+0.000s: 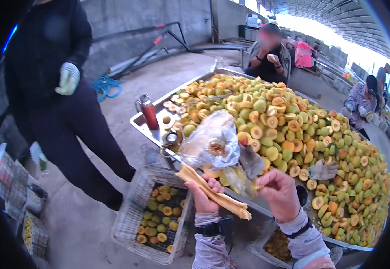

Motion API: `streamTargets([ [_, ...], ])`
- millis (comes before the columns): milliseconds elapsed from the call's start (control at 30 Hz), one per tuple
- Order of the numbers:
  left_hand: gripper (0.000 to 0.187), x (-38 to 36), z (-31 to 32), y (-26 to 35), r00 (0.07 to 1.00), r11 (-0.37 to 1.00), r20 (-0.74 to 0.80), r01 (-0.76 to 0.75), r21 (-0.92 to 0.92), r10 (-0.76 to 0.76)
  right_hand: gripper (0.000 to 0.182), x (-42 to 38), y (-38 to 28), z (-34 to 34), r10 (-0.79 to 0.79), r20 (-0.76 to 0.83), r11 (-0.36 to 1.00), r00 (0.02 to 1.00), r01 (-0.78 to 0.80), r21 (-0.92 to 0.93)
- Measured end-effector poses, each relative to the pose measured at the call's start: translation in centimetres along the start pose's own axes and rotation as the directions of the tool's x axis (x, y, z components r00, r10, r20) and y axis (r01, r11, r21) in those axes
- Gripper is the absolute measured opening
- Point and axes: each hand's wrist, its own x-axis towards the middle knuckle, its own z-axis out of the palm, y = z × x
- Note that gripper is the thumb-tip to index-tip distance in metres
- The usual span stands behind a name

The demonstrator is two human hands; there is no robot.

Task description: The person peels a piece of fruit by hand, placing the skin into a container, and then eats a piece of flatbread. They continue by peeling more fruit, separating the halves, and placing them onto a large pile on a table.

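My left hand point(206, 195) is wrapped round a long, tan, folded piece of bread point(226, 202), which slants down to the right. The fingers of my right hand point(278, 193) are pinched together beside a small clear plastic bag point(239, 180) with yellowish contents. What the pinch holds is too small to make out. A larger clear plastic bag point(210, 141) lies just beyond the bread, on a heap of halved yellow-green fruit point(284, 121). Dark cloth, perhaps a glove point(251, 161), rests against the bags.
The fruit fills a metal-rimmed table point(142, 127). On it are a red flask point(148, 112), an open steel cup point(171, 139) and a grey glove point(323, 170). A crate point(125, 224) of fruit stands below left. One person point(60, 89) stands left; another point(271, 58) sits opposite.
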Motion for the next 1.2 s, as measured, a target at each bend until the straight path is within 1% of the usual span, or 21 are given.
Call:
streamTargets([
  [33, 0.074, -0.6, 0.9, 0.1, 0.999, 0.999, 0.036, 0.031, -0.024, -0.03, 0.016, -1.0, 0.0, -0.3, 0.015, -0.005, 0.998, 1.0, -0.015, -0.059],
  [67, 0.075, -1.4, 2.0, 0.3, 0.998, 0.999, 0.048, 0.042, -0.02, -0.041, 0.016, -2.0, 0.4, -0.6, 0.024, -0.013, 0.999, 1.0, -0.025, -0.036],
  [167, 0.081, -5.5, 5.7, 0.3, 0.993, 0.993, 0.032, 0.116, -0.009, -0.116, 0.016, -5.0, 0.2, -0.3, -0.079, -0.034, 0.993, 0.996, 0.075, -0.09],
  [200, 0.082, -6.7, 6.7, 0.2, 0.99, 0.99, -0.011, 0.14, 0.003, -0.14, 0.016, -6.1, -0.4, -0.6, -0.097, -0.008, 0.936, 0.995, 0.088, -0.34],
  [233, 0.077, -7.6, 6.6, -0.2, 0.991, 0.992, 0.039, 0.127, 0.009, -0.127, 0.017, -7.2, -0.9, -0.1, -0.084, -0.016, 0.977, 0.996, 0.079, -0.196],
  [300, 0.073, -9.8, 7.9, -0.8, 0.987, 0.987, -0.024, 0.16, 0.0, -0.16, 0.017, -8.8, -0.6, -0.2, -0.065, 0.024, 0.998, 0.998, 0.065, 0.018],
  [367, 0.068, -11.6, 8.5, -1.5, 0.987, 0.987, 0.031, 0.157, -0.021, -0.157, 0.017, -10.6, -1.0, -0.3, -0.053, 0.052, 0.998, 0.997, 0.052, 0.023],
  [400, 0.067, -12.5, 9.4, -1.6, 0.989, 0.989, 0.012, 0.15, 0.0, -0.15, 0.016, -11.4, -1.1, -0.3, -0.062, 0.05, 0.998, 0.997, 0.061, 0.008],
  [500, 0.07, -14.0, 10.0, -2.0, 0.992, 0.993, 0.047, 0.117, -0.026, -0.116, 0.015, -12.8, -1.2, -1.0, -0.106, 0.065, 0.994, 0.992, 0.107, 0.001],
  [567, 0.068, -15.0, 9.8, -2.5, 0.993, 0.993, 0.036, 0.115, -0.03, -0.114, 0.015, -14.6, -2.1, -1.4, 0.053, 0.034, 0.996, 0.998, -0.055, 0.067],
  [600, 0.066, -15.1, 9.6, -2.8, 0.993, 0.995, 0.075, 0.097, -0.024, -0.095, 0.017, -15.2, -2.7, -1.1, 0.079, 0.034, 0.985, 0.996, -0.083, 0.151],
  [633, 0.065, -15.0, 10.0, -3.1, 0.989, 0.997, 0.13, 0.078, -0.015, -0.075, 0.017, -15.7, -2.6, -1.3, 0.065, 0.032, 0.986, 0.997, -0.069, 0.151],
  [700, 0.063, -15.1, 10.3, -3.7, 0.984, 0.997, 0.163, 0.077, -0.027, -0.072, 0.02, -16.5, -1.8, -1.5, 0.086, 0.042, 0.937, 0.995, -0.096, 0.335],
  [767, 0.063, -15.5, 10.1, -4.2, 0.984, 0.995, 0.161, 0.08, -0.053, -0.071, 0.02, -17.0, -1.8, -1.7, 0.09, 0.043, 0.928, 0.995, -0.1, 0.36],
  [900, 0.065, -16.3, 10.9, -4.7, 0.993, 0.994, 0.11, 0.06, -0.089, -0.05, 0.02, -17.8, -2.8, -1.4, 0.06, 0.003, 0.936, 0.998, -0.057, 0.347],
  [967, 0.066, -16.6, 10.8, -5.3, 0.993, 0.993, 0.109, 0.064, -0.099, -0.053, 0.02, -18.4, -3.0, -1.6, 0.043, -0.052, 0.981, 0.998, -0.033, 0.191],
  [1033, 0.067, -16.9, 11.2, -5.9, 0.999, 0.998, 0.013, 0.036, -0.043, -0.035, 0.02, -18.8, -3.4, -1.5, 0.026, -0.071, 0.986, 0.997, -0.014, 0.163],
  [1067, 0.062, -16.4, 9.8, -6.2, 0.99, 0.996, 0.136, 0.054, -0.066, -0.044, 0.019, -19.1, -3.6, -1.4, 0.01, -0.091, 0.99, 0.996, 0.003, 0.141],
  [1100, 0.062, -16.3, 10.0, -6.6, 0.99, 0.997, 0.137, 0.051, -0.063, -0.042, 0.019, -19.2, -4.0, -1.3, 0.008, -0.089, 0.989, 0.996, 0.005, 0.145],
  [1167, 0.06, -16.5, 10.2, -7.2, 0.989, 0.992, 0.147, 0.043, -0.121, -0.025, 0.023, -19.6, -4.6, -1.5, -0.034, -0.104, 0.999, 0.994, 0.036, 0.015],
  [1200, 0.057, -16.8, 10.5, -7.4, 0.974, 0.985, 0.226, 0.066, -0.157, -0.029, 0.023, -19.6, -4.5, -1.8, -0.068, -0.119, 0.997, 0.991, 0.064, -0.038],
])
